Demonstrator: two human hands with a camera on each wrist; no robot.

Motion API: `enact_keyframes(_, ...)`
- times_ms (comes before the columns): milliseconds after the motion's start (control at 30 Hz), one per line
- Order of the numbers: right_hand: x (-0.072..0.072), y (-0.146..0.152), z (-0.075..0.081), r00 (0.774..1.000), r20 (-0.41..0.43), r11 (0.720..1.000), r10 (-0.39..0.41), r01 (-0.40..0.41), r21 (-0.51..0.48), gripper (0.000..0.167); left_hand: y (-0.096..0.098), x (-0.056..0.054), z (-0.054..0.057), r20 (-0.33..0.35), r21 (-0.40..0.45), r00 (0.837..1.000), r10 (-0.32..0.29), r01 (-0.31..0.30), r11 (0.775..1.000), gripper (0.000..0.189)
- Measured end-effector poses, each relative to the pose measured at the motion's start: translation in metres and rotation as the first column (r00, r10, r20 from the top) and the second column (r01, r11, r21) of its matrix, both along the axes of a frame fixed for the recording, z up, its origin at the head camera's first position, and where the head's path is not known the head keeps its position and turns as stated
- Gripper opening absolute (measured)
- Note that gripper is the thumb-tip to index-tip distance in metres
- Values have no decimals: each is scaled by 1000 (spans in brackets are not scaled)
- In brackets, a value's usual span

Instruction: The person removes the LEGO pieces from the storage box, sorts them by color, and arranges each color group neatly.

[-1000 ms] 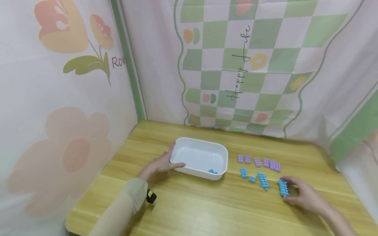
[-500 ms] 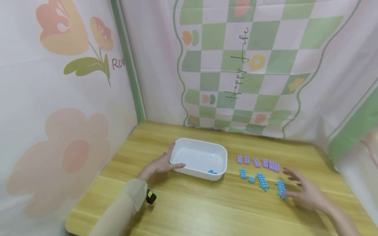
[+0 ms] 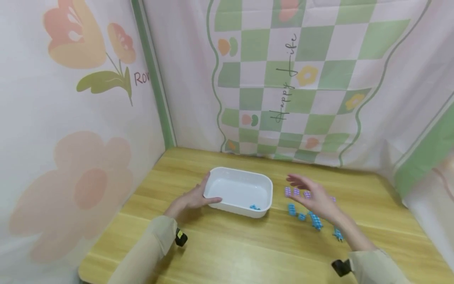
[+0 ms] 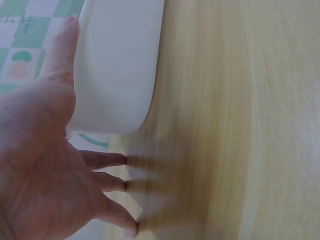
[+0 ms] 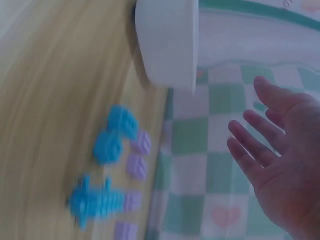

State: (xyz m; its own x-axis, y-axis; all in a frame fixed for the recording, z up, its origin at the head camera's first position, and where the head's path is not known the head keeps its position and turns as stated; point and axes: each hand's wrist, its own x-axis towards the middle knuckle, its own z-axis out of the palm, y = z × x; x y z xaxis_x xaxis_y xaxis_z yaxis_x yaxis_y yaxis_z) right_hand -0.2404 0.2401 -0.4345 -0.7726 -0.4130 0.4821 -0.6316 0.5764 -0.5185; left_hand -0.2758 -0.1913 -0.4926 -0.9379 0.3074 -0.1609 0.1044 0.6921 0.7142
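Note:
My left hand rests against the near left corner of a white tub. In the left wrist view its thumb lies straight along the tub's rim, and the other visible fingers spread toward the table. A small blue piece lies inside the tub. My right hand hovers over the building bricks with fingers extended and holds nothing. Several purple bricks form a row, partly hidden by this hand. Nearer are blue bricks, a longer blue brick assembly and another blue assembly beside the right forearm.
The tub and bricks stand on a wooden table. A patterned curtain hangs behind it, and another curtain lines the left side. Each wrist wears a small black device, such as the one on the left.
My right hand let go of the blue assembly at the far right, then moved left and away over the purple bricks. The left hand and the tub have stayed in place.

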Motion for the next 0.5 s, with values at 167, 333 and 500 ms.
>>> enact_keyframes(167, -15, -40, -13, 992, 111, 996, 61, -68, 58, 65, 0, 0, -1, 1, 7, 1000, 1, -1, 1000, 128)
enact_keyframes(333, -26, -64, -22, 968, 224, 981, 113, -144, 128, 66, 0, 1, -1, 4, 17, 1000, 0, 0, 1000, 128)
enact_keyframes(500, -32, -74, -23, 956, 270, 974, 116, -163, 158, 78, -1, 1, 1, 1, 14, 1000, 7, -7, 1000, 127)
